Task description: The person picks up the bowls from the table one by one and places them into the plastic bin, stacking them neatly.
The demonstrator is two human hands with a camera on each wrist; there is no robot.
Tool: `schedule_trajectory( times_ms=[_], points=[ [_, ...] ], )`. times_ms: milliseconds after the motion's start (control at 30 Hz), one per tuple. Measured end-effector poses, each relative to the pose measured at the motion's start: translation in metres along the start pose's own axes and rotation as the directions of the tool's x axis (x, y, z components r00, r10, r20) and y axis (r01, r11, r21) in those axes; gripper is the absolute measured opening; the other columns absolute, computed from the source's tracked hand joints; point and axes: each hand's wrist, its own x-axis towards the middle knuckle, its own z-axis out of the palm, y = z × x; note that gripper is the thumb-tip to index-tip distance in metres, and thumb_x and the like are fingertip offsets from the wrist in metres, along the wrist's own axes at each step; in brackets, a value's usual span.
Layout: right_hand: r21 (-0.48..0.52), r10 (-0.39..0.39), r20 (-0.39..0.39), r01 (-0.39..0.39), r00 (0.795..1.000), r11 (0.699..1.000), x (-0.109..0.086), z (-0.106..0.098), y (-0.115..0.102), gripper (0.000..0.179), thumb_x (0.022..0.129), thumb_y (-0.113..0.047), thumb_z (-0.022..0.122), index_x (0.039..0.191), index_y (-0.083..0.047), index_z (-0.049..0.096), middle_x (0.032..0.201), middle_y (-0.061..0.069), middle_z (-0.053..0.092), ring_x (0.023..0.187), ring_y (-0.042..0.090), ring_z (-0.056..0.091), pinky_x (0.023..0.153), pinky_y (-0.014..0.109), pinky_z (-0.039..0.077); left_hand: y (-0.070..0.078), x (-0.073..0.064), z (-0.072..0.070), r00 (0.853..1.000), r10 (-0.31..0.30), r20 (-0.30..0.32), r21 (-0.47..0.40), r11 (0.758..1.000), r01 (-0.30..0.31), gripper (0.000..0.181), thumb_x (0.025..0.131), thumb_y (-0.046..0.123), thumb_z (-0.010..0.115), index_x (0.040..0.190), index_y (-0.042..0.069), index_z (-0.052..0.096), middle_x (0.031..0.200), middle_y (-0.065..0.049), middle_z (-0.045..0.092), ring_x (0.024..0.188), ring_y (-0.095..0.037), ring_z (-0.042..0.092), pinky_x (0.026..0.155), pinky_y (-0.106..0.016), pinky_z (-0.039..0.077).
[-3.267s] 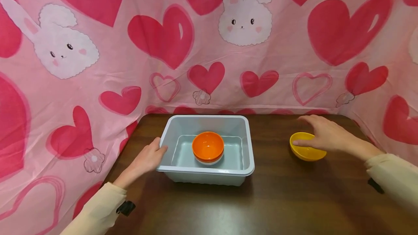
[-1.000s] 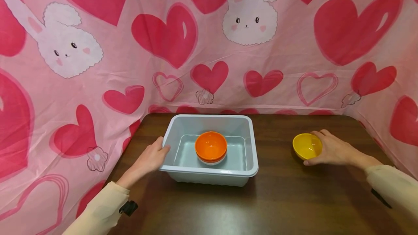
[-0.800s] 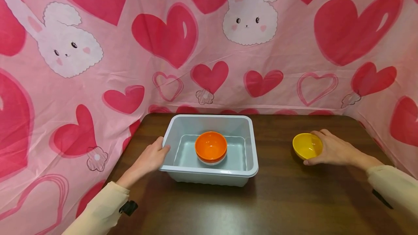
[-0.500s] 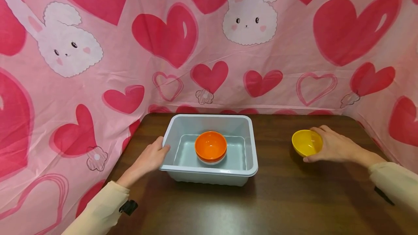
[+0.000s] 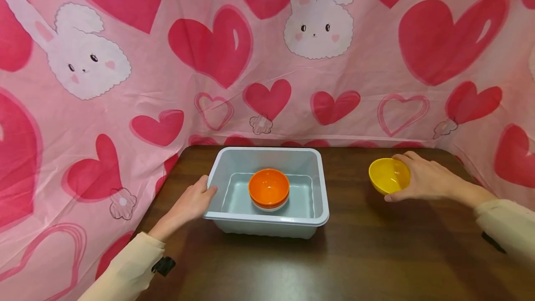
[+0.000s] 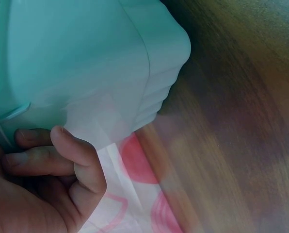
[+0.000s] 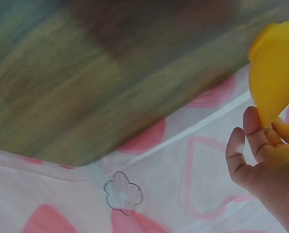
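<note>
A grey plastic basin (image 5: 267,220) stands left of the table's middle, with an orange bowl (image 5: 269,188) inside it, stacked on another with a white base. My left hand (image 5: 193,202) grips the basin's left rim; in the left wrist view, curled fingers (image 6: 42,160) show under that rim. On the right, my right hand (image 5: 428,178) pinches the right edge of a yellow bowl (image 5: 388,178), thumb at the near side and fingers over the far side. In the right wrist view the yellow bowl (image 7: 275,68) is raised and tilted, its rim between the fingers.
The dark wooden table (image 5: 351,254) reaches back to a pink cloth (image 5: 359,68) printed with hearts and rabbits, which also hangs at the left and right sides. A stretch of table lies between the basin and the yellow bowl.
My right hand first hovered over the yellow bowl, then took hold of its edge and has lifted it, moving it slightly left and away. The left hand keeps its hold on the basin.
</note>
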Motion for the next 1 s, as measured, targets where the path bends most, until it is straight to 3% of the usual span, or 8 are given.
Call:
schedule_trajectory(
  times_ms=[167, 400, 767, 1000],
  points=[
    [-0.024, -0.003, 0.009, 0.003, 1.000, 1.000, 0.005, -0.011, -0.012, 0.118, 0.064, -0.075, 0.087, 0.143, 0.005, 0.051, 0.128, 0.020, 0.058, 0.094, 0.033, 0.064, 0.081, 0.061, 0.057, 0.000, 0.000, -0.001, 1.000, -0.001, 0.006, 0.002, 1.000, 0.001, 0.040, 0.108, 0.020, 0.050, 0.137, -0.007, 0.047, 0.115, -0.020, 0.066, 0.095, -0.027, 0.067, 0.083, -0.047, 0.057],
    [-0.066, -0.044, -0.007, 0.043, 0.999, 0.997, 0.018, -0.031, -0.028, 0.117, 0.064, -0.076, 0.086, 0.145, 0.001, 0.051, 0.133, 0.023, 0.055, 0.105, 0.041, 0.063, 0.088, 0.070, 0.051, 0.001, 0.000, -0.001, 1.000, 0.002, 0.009, -0.002, 1.000, -0.002, 0.040, 0.108, 0.020, 0.050, 0.137, -0.007, 0.046, 0.116, -0.020, 0.066, 0.096, -0.028, 0.067, 0.084, -0.047, 0.057],
    [-0.056, -0.070, -0.035, 0.068, 0.997, 0.996, 0.037, -0.061, -0.060, 0.115, 0.064, -0.073, 0.088, 0.145, -0.001, 0.052, 0.131, 0.019, 0.056, 0.097, 0.034, 0.063, 0.083, 0.062, 0.055, 0.002, -0.001, -0.002, 1.000, -0.001, 0.010, -0.010, 1.000, 0.001, 0.042, 0.108, 0.021, 0.050, 0.139, -0.007, 0.045, 0.119, -0.021, 0.065, 0.096, -0.028, 0.067, 0.084, -0.047, 0.058],
    [-0.037, -0.076, -0.048, 0.075, 0.996, 0.997, 0.043, -0.078, -0.086, 0.111, 0.061, -0.073, 0.090, 0.144, -0.008, 0.054, 0.130, 0.014, 0.056, 0.092, 0.030, 0.062, 0.076, 0.053, 0.058, 0.001, -0.001, 0.000, 1.000, 0.001, -0.002, 0.005, 1.000, -0.001, 0.040, 0.108, 0.021, 0.050, 0.136, -0.007, 0.047, 0.116, -0.021, 0.066, 0.096, -0.029, 0.067, 0.085, -0.048, 0.057]
  ],
)
